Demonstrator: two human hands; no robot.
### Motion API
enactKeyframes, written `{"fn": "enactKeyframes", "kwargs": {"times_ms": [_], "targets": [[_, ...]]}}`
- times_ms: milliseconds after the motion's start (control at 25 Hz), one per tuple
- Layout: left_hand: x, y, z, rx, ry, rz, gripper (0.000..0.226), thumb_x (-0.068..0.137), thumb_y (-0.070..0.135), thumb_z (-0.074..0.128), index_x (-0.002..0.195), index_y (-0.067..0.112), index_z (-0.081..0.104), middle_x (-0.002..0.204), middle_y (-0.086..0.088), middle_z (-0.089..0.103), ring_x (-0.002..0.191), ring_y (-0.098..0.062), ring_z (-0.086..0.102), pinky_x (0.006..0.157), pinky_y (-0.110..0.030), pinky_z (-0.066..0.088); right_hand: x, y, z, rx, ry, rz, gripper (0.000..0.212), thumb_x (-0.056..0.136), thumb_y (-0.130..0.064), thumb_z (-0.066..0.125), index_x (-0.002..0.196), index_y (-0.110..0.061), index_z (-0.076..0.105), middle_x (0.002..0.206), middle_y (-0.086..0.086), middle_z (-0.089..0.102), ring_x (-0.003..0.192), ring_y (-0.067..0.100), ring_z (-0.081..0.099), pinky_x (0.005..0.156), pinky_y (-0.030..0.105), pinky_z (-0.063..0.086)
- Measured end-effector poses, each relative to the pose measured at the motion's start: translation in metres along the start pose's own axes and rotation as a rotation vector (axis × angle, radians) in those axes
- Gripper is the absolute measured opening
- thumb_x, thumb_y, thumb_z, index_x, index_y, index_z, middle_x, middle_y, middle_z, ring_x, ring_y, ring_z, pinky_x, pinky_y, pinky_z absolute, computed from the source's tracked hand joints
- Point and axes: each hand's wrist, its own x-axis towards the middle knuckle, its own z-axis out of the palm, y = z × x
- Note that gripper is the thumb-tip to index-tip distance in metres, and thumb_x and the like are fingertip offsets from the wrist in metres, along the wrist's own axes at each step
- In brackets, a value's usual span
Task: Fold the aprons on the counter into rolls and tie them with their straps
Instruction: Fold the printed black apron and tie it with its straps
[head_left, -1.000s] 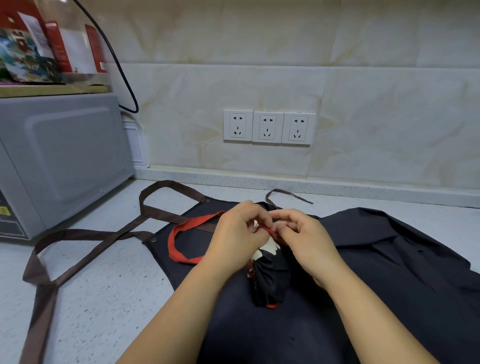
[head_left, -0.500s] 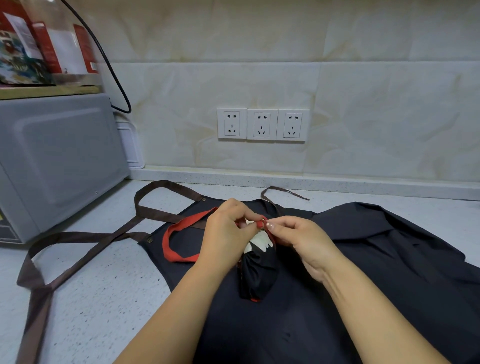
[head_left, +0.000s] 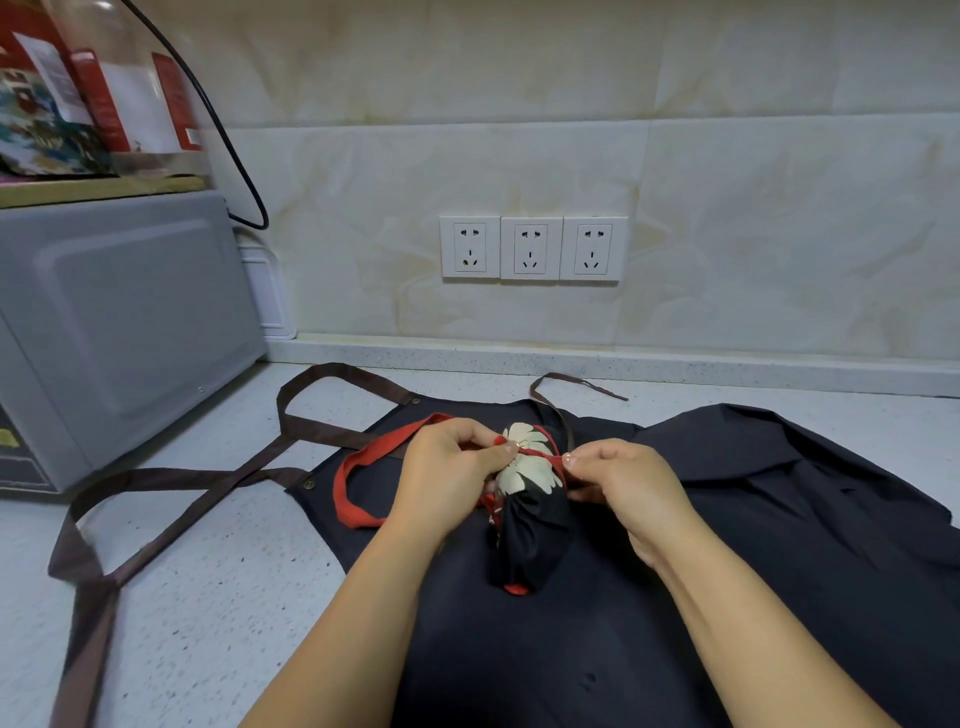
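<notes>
Speckled white stone counter (head_left: 208, 597) under flat navy cloth apron (head_left: 779, 545) | on it: rolled black leaf-print apron (head_left: 530, 535), long axis toward wall, midway between 2 hands | left hand (head_left: 452, 467), right hand (head_left: 623, 478) each pinching thin red fabric strap (head_left: 543, 455) across roll

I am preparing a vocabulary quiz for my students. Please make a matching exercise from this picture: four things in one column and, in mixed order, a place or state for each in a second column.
Things: 1 red strap; 2 brown strap; 3 wall sockets; 4 microwave.
Places or states: A on the wall; B pinched by the left hand and right hand over the rolled apron; C lying loose on the counter; D standing at the counter's left.
Pairs: 1-B, 2-C, 3-A, 4-D.
</notes>
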Motion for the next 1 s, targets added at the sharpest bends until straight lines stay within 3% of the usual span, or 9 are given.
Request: {"fn": "enactKeyframes", "kwargs": {"times_ms": [80, 200, 320, 480, 600, 720, 1000], "targets": [[0.000, -0.002, 0.002, 0.149, -0.051, 0.085, 0.013, 0.087, 0.016, 0.069, 0.075, 0.015, 0.063, 0.059, 0.004, 0.056, 0.056, -0.010, 0.051, 0.061, -0.026, 0.045, -0.005, 0.001, 0.002, -0.092, -0.063, 0.008, 0.016, 0.094, -0.013, 0.056, 0.081, -0.010, 0.064, 0.077, 0.002, 0.065, 0.068, 0.013, 0.060, 0.060, 0.025, 0.051], [0.002, -0.004, 0.004, 0.342, -0.129, 0.183, 0.014, 0.091, 0.024, 0.059, 0.081, 0.014, 0.055, 0.070, 0.007, 0.047, 0.063, -0.005, 0.043, 0.059, -0.016, 0.036, -0.008, -0.003, 0.007, -0.204, -0.115, 0.049, 0.027, 0.096, -0.037, 0.046, 0.086, -0.014, 0.055, 0.076, -0.003, 0.056, 0.069, 0.012, 0.052, 0.062, 0.026, 0.043], [0.000, -0.004, 0.005, 0.410, -0.156, 0.247, 0.033, 0.093, 0.034, 0.058, 0.070, 0.014, 0.045, 0.065, 0.011, 0.039, 0.059, -0.005, 0.036, 0.054, -0.017, 0.032, -0.007, -0.006, 0.011, -0.409, -0.106, -0.036, 0.047, 0.092, -0.056, 0.047, 0.072, -0.014, 0.044, 0.062, -0.007, 0.043, 0.060, 0.010, 0.039, 0.055, 0.027, 0.030], [-0.002, -0.001, 0.009, 0.335, -0.174, 0.244, 0.039, 0.095, 0.033, 0.059, 0.059, 0.021, 0.048, 0.049, 0.014, 0.040, 0.051, -0.004, 0.036, 0.052, -0.018, 0.030, -0.006, -0.008, 0.009, -0.255, -0.182, 0.017, 0.049, 0.087, -0.055, 0.059, 0.059, -0.023, 0.033, 0.052, -0.008, 0.029, 0.046, 0.010, 0.025, 0.044, 0.024, 0.018], [-0.002, 0.001, 0.011, 0.056, -0.151, 0.111, 0.041, 0.093, 0.029, 0.063, 0.058, 0.014, 0.048, 0.055, 0.005, 0.044, 0.053, -0.010, 0.040, 0.054, -0.022, 0.033, -0.006, -0.005, 0.009, 0.040, -0.239, 0.103, 0.048, 0.088, -0.043, 0.063, 0.054, -0.020, 0.038, 0.049, -0.004, 0.031, 0.039, 0.008, 0.023, 0.039, 0.019, 0.016], [-0.006, 0.000, 0.015, -0.207, -0.120, -0.064, 0.043, 0.091, 0.018, 0.067, 0.056, 0.014, 0.042, 0.047, 0.006, 0.039, 0.041, -0.007, 0.034, 0.042, -0.016, 0.029, -0.003, -0.001, 0.009, 0.162, -0.213, 0.099, 0.046, 0.091, -0.032, 0.061, 0.055, -0.016, 0.037, 0.044, -0.003, 0.032, 0.035, 0.008, 0.023, 0.037, 0.016, 0.016], [0.000, -0.007, 0.015, -0.196, -0.080, -0.155, 0.045, 0.089, 0.017, 0.068, 0.053, 0.017, 0.039, 0.053, 0.000, 0.037, 0.040, -0.008, 0.032, 0.040, -0.018, 0.027, -0.003, 0.006, 0.008, 0.136, -0.150, 0.135, 0.044, 0.091, -0.028, 0.062, 0.057, -0.014, 0.038, 0.045, 0.000, 0.033, 0.037, 0.011, 0.029, 0.038, 0.018, 0.024]]}}
